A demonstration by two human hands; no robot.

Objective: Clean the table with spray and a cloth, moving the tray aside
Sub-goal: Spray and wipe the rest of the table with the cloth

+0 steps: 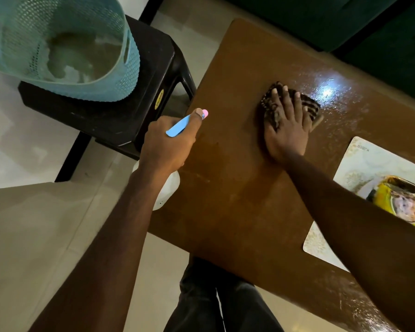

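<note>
Brown bench (237,224) shines wet far right, so wiping looks midway. With fingers flat, the right hand (288,130) presses the cloth (310,107); the left hand (170,144) grips the spray bottle (177,127) at the left edge. At right sits the tray (359,161), its patch likely unwiped.

Left forearm (101,236): enters from lower left, extended forward, wrist straight. Left hand (170,142): back toward camera, fingers curled round neck of white plastic spray bottle with blue trigger and pink nozzle (168,188); one digit extended along top of spray head, nail up. Right forearm (345,207): enters from lower right, angled toward upper left. Right hand (286,127): palm down, fingers straight and slightly spread, pressing flat on dark striped woven cloth (310,109). Hands well apart. Legs in dark trousers (216,298): lower centre.
</note>
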